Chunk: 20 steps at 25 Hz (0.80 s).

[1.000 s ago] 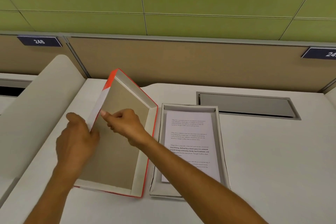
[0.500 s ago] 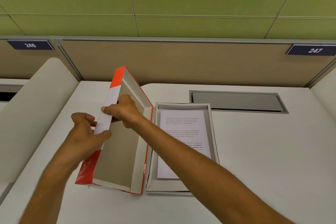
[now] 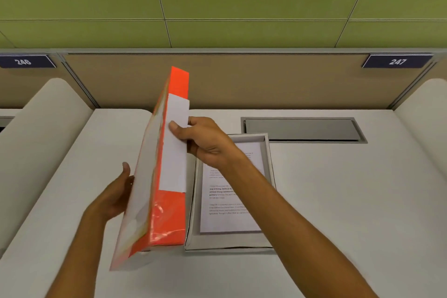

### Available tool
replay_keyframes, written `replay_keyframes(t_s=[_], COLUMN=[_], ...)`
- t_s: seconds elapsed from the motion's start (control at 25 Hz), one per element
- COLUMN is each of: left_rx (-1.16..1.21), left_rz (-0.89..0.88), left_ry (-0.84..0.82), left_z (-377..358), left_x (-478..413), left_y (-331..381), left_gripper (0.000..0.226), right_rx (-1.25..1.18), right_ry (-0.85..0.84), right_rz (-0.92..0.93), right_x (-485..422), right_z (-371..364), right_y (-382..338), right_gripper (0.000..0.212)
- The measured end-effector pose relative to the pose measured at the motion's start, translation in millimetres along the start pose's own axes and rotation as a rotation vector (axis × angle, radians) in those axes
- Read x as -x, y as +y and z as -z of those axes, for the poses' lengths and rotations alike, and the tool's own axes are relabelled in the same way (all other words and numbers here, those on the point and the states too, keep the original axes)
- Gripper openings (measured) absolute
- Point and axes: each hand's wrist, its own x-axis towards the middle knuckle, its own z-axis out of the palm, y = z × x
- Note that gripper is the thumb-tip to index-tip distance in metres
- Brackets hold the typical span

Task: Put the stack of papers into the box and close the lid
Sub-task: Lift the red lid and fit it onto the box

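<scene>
The grey box point(image 3: 270, 157) lies open on the white desk with the stack of printed papers point(image 3: 227, 215) inside it. The orange lid point(image 3: 167, 213) with a white label stands on its long edge just left of the box, its top face turned to the left. My right hand point(image 3: 203, 143) grips the lid's upper side wall at the label, thumb on the outside. My left hand point(image 3: 118, 195) presses flat against the lid's top face from the left. The lid's hollow inside is hidden from view.
A grey metal cable hatch point(image 3: 302, 129) is set into the desk behind the box. Curved white dividers point(image 3: 36, 143) rise at the left and at the right point(image 3: 425, 113). A tan partition point(image 3: 242, 80) with number plates 246 and 247 closes the back.
The lid has been tipped up from lying open-side-up to standing on edge, orange side wall now facing me. My left hand slid to its outer face; my right hand rose with it.
</scene>
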Motion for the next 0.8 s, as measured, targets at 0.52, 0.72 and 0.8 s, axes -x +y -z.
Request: replay_keyframes(t_s=[0.52,0.72,0.8], left_rx=[-0.246,-0.449,-0.480], left_rz=[-0.390,-0.485,-0.512], left_ry=[0.128,0.148,0.153], left_z=[-111,-139,-142], left_x=[-7,-21,-34], left_y=[-21,-25,-30], left_gripper=[0.059,0.054,0.054], right_rx=[0.423,0.567,0.584], right_ry=[0.578,0.674,0.692], right_rz=[0.147,0.129,0.123], right_x=[59,62,60], right_z=[185,215,219], right_y=[78,117,123], right_gripper=[0.058,0.040,0.036])
